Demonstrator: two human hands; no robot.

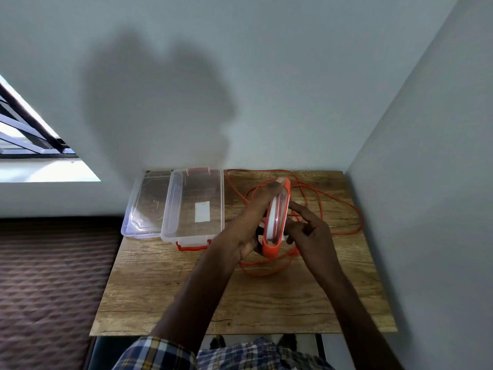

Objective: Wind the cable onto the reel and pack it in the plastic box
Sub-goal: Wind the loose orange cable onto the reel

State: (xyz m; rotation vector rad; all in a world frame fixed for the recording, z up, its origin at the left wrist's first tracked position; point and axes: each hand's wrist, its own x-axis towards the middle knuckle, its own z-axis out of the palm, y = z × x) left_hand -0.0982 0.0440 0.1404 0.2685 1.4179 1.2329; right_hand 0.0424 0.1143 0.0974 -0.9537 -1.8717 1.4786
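Reel (276, 217) upright between both hands (248, 222).

Box (192, 206) open, unobstructed; cable (338, 201) loops probably clutter right.

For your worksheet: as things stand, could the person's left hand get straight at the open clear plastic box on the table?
Probably not at once: the left hand grips the orange cable reel. The clear plastic box lies open just beside it, nothing between.
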